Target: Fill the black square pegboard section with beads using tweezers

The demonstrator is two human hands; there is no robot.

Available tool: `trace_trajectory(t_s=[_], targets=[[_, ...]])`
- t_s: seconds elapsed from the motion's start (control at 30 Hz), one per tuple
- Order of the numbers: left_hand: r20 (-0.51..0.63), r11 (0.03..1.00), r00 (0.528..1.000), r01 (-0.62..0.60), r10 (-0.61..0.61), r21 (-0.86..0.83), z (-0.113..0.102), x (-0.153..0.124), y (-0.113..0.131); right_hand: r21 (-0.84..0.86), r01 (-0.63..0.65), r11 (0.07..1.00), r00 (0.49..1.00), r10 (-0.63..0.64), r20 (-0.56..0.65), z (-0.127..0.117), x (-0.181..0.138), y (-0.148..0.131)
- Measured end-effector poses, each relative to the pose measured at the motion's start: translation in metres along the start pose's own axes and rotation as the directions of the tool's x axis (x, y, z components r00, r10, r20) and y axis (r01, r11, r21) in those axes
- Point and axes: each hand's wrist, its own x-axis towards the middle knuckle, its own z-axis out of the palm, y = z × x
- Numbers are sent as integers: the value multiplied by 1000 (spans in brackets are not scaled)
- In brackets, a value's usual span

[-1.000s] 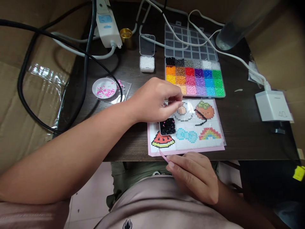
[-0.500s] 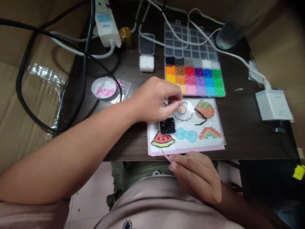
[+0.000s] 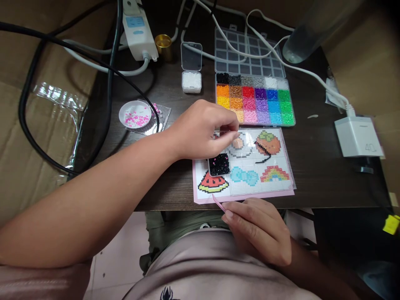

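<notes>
Reaching in from the left, my left hand (image 3: 201, 129) is closed, with thumb and finger pinched over the clear pegboard (image 3: 245, 164). Whatever the pinch holds is too small to make out. Just under this hand stands a small box of black beads (image 3: 219, 165) with a few pink ones mixed in. Pink tweezers (image 3: 218, 203) are held in my right hand (image 3: 259, 229), their tip near the watermelon picture on the pattern sheet (image 3: 196, 196). On the pegboard, a dark line of beads (image 3: 263, 152) crosses the strawberry-like picture.
Behind the sheet lies an open sorting case (image 3: 294, 121) of coloured beads. A small box of white beads (image 3: 191, 83) and a white dish (image 3: 124, 121) of pink and white beads stand further left. Cables (image 3: 114, 75), a power strip (image 3: 140, 37) and a charger (image 3: 356, 137) surround them.
</notes>
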Motion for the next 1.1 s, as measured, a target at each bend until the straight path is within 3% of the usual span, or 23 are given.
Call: trace_trajectory(t_s=[0.13,0.4,0.67,1.1], targets=[[-45,999,998,-46,46,-12,2,0,-2,-8,-16,1000,1000,16,12,0,0,-1],[-42,999,998,-50,50,-5,2,0,-3,-10,-2,1000,1000,2,-15,2,-1,0],[-43,999,998,-49,48,-1,2,0,-3,-22,-3,1000,999,4,33,-1,0,-1],[-59,997,996,-71,71,-8,2,-1,-3,-43,-37,998,999,36,-28,2,-4,-2]])
